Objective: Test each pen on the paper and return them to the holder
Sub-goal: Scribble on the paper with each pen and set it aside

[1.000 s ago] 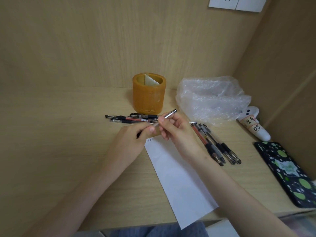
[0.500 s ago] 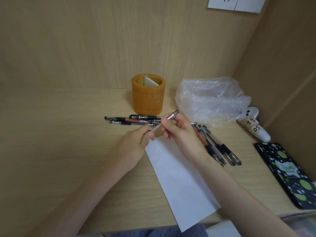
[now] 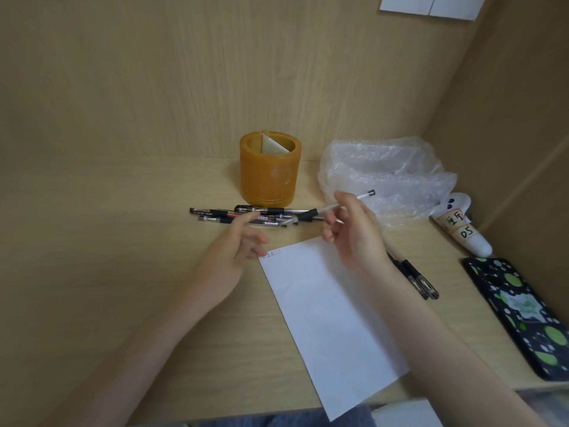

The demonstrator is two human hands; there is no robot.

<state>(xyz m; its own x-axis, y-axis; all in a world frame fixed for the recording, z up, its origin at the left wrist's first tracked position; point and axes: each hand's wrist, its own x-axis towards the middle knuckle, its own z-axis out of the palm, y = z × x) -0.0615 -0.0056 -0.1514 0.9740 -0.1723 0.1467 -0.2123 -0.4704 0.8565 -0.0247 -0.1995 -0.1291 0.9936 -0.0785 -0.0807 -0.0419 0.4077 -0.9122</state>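
Observation:
My right hand (image 3: 354,235) grips a clear pen (image 3: 358,198) with a black grip, held above the desk in front of the plastic bag, its black end pointing right. My left hand (image 3: 237,245) hovers open with nothing in it beside the top left corner of the white paper (image 3: 329,315), where small scribbles show. The orange pen holder (image 3: 269,174) stands at the back against the wall and holds no pens. Several pens (image 3: 243,215) lie in a row in front of the holder. More pens (image 3: 415,278) lie to the right of the paper, partly hidden by my right wrist.
A crumpled clear plastic bag (image 3: 391,177) sits right of the holder. A white tube with labels (image 3: 462,226) lies near the right wall. A black phone case with green spots (image 3: 523,312) lies at the right edge. Wooden walls close the back and right.
My hands have pulled apart. The left hand has let go of the pen and opened; the right hand has carried the pen to the right and up, away from the paper's corner.

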